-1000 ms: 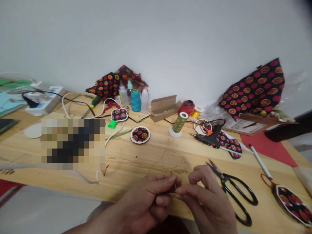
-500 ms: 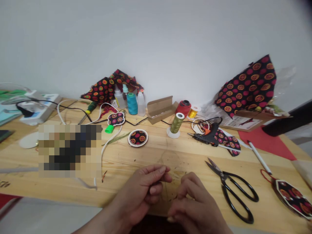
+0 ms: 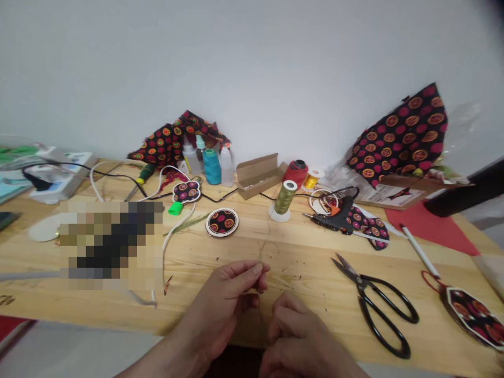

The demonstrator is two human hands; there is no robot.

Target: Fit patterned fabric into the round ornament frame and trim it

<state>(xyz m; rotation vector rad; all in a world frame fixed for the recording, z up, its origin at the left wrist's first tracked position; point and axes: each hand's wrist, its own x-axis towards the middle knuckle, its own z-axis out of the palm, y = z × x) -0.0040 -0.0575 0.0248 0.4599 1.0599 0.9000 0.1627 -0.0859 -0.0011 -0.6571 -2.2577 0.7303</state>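
Low at the front of the table, my left hand is closed, thumb and index finger pinching a thin thread. A faint loop of this thread shows on the wood beyond the fingertips, and a strand hangs down between both hands. My right hand, slightly lower and apart from the left, has its fingers curled shut around that strand; the fingertips are partly hidden. Beyond them stands a spool of olive thread. Black-handled scissors lie with blades apart to the right of my right hand.
A round fabric-covered disc lies ahead, left of the spool. A glue gun rests at the right, near a fabric-faced fan-like piece. Bottles, a teal spool and a cardboard box line the wall. White cables cross the left side.
My right hand has come left and a little lower, closer to my left hand. The left fingers have drawn together more tightly. The strand between the hands shows more plainly.
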